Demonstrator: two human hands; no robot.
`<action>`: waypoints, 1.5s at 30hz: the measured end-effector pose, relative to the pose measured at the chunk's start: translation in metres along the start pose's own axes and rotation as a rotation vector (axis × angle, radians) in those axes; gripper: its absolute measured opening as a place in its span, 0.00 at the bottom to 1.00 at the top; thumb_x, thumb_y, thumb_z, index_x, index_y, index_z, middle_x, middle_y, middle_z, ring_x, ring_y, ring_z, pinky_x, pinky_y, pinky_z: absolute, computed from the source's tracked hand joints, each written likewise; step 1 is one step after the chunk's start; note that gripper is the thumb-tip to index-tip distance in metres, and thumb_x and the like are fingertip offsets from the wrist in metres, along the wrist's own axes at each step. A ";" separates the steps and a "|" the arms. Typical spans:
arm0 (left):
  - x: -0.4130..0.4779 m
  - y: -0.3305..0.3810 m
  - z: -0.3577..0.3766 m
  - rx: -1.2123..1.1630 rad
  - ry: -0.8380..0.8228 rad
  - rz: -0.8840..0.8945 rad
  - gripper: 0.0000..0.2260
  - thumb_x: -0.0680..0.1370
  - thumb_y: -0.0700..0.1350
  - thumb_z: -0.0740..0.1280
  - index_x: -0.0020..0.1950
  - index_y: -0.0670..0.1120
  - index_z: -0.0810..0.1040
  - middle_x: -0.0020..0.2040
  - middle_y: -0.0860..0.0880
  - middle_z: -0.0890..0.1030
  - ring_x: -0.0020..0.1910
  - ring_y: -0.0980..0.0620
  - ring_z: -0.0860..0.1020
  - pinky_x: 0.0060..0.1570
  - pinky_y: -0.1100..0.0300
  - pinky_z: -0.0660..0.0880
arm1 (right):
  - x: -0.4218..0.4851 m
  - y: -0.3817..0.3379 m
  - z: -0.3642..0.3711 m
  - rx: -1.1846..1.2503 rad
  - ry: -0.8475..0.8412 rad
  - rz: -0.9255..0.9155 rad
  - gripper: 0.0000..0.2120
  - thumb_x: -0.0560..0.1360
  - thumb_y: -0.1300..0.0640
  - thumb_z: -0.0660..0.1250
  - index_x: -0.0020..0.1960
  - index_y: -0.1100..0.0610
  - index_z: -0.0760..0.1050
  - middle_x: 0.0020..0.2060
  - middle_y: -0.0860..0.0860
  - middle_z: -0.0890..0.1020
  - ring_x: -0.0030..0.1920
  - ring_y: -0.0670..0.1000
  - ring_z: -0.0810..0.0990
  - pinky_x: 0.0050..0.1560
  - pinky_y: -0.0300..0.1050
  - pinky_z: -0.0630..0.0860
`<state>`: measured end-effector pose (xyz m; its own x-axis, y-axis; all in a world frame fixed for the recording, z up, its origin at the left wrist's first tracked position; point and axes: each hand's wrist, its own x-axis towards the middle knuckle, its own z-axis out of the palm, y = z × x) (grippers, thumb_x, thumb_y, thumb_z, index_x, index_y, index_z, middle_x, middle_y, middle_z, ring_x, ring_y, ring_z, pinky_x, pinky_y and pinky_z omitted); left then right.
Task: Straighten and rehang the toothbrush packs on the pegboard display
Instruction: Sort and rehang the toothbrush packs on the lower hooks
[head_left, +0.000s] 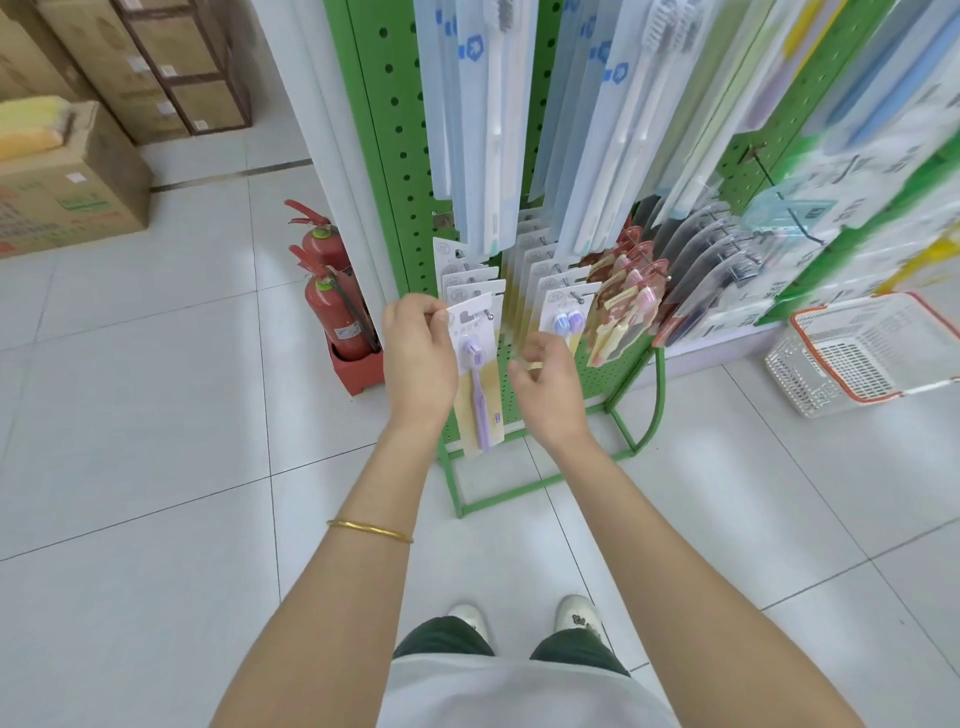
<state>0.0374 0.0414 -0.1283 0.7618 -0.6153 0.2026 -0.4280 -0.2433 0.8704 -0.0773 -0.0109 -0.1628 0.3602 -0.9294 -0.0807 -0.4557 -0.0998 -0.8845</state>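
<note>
A green pegboard stand (400, 171) carries rows of toothbrush packs. My left hand (418, 358) pinches the top corner of a purple toothbrush pack (475, 374) at the tip of the lower left peg, with several like packs hanging behind it. My right hand (545, 384) hovers just right of that pack with its fingers curled, below a pack with two purple brush heads (563, 317); I cannot tell whether it holds anything. Long white and blue packs (483, 119) hang above. Red and pink packs (621, 301) hang further right.
Two red fire extinguishers (332, 296) stand on the floor left of the stand. Cardboard boxes (67, 176) are stacked at far left. A white plastic basket with a red rim (862, 353) sits on the floor at right. My feet are on white floor tiles.
</note>
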 end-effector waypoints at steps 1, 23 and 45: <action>-0.002 -0.001 -0.002 -0.006 0.002 -0.008 0.06 0.79 0.35 0.58 0.50 0.40 0.75 0.49 0.47 0.72 0.49 0.52 0.69 0.46 0.65 0.64 | -0.003 0.000 -0.001 0.001 -0.004 0.013 0.20 0.78 0.59 0.62 0.69 0.61 0.65 0.60 0.55 0.73 0.50 0.50 0.74 0.54 0.41 0.69; -0.119 0.041 0.089 -0.163 -0.152 -0.193 0.31 0.82 0.49 0.56 0.78 0.43 0.41 0.79 0.48 0.48 0.76 0.54 0.52 0.60 0.80 0.48 | -0.060 0.055 -0.100 0.347 -0.157 0.176 0.14 0.78 0.62 0.61 0.35 0.66 0.69 0.29 0.53 0.62 0.29 0.46 0.60 0.31 0.41 0.57; -0.155 0.055 0.054 0.364 -0.985 -0.013 0.54 0.68 0.52 0.76 0.73 0.66 0.33 0.72 0.51 0.58 0.63 0.47 0.70 0.58 0.51 0.74 | -0.039 0.045 -0.122 0.890 0.145 0.505 0.09 0.80 0.61 0.61 0.41 0.55 0.72 0.33 0.51 0.77 0.30 0.48 0.75 0.33 0.42 0.77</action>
<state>-0.1300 0.0830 -0.1359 0.1049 -0.9095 -0.4022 -0.6674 -0.3642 0.6496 -0.2110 -0.0230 -0.1433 0.1654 -0.8300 -0.5327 0.2619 0.5577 -0.7876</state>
